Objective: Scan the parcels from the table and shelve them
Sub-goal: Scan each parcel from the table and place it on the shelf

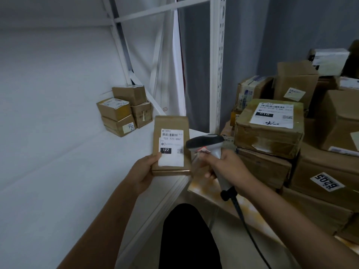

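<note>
White shelf (68, 171) carries four small boxes (124, 110) stacked at its back. Bench (206, 193) at right bears piled parcels (270, 125). Left hand (144, 171) grips a flat labelled parcel (171, 145) above the shelf edge. Right hand (225, 164) grasps the scanner (207, 146), its head just beside the label.

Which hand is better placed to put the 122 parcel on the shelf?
Left. The left hand already holds the 122 parcel at the white shelf; the right hand grips the scanner.
</note>
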`<state>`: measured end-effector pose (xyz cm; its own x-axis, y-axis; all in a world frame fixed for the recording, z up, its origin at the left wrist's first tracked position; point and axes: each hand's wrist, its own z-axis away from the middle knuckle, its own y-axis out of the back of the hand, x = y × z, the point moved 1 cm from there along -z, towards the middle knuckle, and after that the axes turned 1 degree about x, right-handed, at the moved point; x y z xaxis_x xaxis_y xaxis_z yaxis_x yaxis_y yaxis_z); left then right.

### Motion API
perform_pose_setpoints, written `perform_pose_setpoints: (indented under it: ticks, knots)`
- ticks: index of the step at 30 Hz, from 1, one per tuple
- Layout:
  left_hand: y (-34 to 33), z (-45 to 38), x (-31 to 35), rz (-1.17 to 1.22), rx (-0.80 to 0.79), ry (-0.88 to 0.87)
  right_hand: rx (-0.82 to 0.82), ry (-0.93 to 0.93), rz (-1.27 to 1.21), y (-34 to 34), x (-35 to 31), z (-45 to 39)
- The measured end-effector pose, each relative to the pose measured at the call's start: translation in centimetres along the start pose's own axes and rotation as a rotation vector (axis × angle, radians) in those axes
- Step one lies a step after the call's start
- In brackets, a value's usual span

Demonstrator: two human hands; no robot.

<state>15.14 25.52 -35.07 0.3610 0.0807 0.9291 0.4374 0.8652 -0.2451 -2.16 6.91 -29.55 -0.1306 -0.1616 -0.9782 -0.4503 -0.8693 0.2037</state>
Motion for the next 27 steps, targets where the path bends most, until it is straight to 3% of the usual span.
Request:
perform_pose_setpoints:
  ticks: [8, 27]
  knots:
    - [-1.4, 0.3, -2.6, -0.014, -0.034, -0.247, 0.012, 0.150, 0.044, 0.6, -4.8, 1.1]
    - [-1.2, 0.2, -3.2, -0.021, 0.022, -0.275, -0.007, 0.143, 0.112, -0.2, -6.2, 2.0]
